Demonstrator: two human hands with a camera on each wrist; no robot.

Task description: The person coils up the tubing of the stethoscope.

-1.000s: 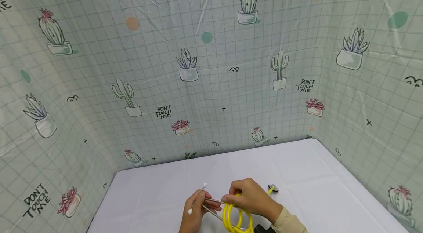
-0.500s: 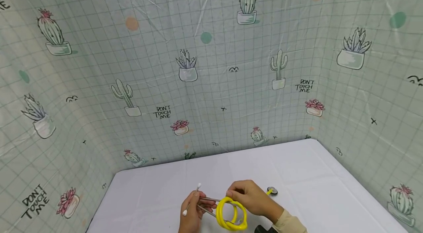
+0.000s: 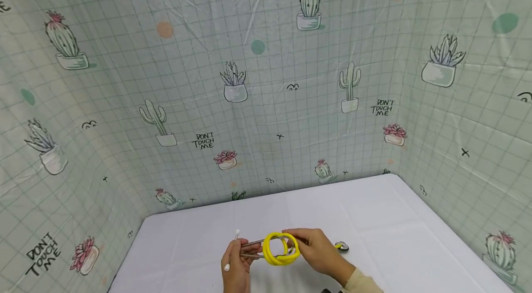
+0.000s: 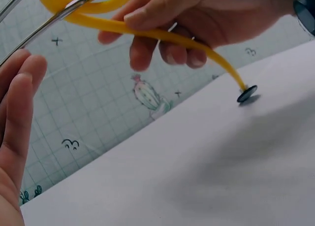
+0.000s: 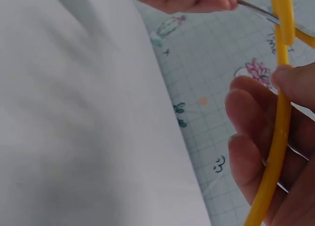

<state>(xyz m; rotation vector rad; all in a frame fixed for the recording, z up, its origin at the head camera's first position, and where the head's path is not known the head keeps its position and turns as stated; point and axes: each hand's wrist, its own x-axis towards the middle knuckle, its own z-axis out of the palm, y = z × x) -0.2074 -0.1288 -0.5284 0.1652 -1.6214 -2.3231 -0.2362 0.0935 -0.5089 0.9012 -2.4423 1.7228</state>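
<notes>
While L hand holds metal tubes, R hand pinches yellow tubing

With both hands raised over the near part of the table, the stethoscope is suspended b/w them, approx. centre L-R.

L hand: grip narrow, thumb and fingers closed on the metal tubes close to the ear end. White far eartip projects beyond the hand on the far side; white near eartip sits on the near side, at the hand's L edge. Tubes run R into the coil; exact routing can't be told.

R hand: grip narrow, thumb pressing the yellow tubing against the fingers at the coil's R side. Coil = overlapping loops, clear of the table. Free length passes through the hand and exits R.

Chest piece: R of R hand, at tubing end, disc tilted, shadow directly below; contact w/ table can't be told.

Surroundings: beige sleeve on R arm; grid-pattern backdrop w/ cactus prints, L, far and R of table.
</notes>
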